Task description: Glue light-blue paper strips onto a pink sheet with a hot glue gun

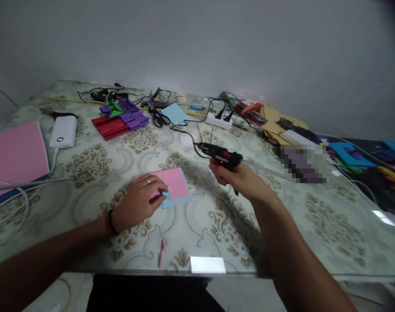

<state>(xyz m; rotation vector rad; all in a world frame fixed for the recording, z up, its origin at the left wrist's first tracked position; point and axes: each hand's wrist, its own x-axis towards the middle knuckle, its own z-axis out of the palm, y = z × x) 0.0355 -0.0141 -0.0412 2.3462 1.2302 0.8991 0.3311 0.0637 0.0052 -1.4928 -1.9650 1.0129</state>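
My left hand point(144, 196) rests over the left part of a pink sheet point(178, 183) that lies on light blue paper point(184, 199). Its thumb and fingertips close on a small light blue piece point(166, 200). Wrapped round the handle of a black glue gun point(220, 154) is my right hand point(231, 175). The gun is held above the table to the right of the paper, its nozzle pointing left and a small red light showing on its side.
Black scissors point(158, 117), folded red paper point(110, 126), a blue square point(175, 114) and a white power strip point(219, 119) lie toward the back. A white power bank point(63, 131) and pink sheets point(17, 151) are left. A pink scrap point(162, 253) is near the front edge.
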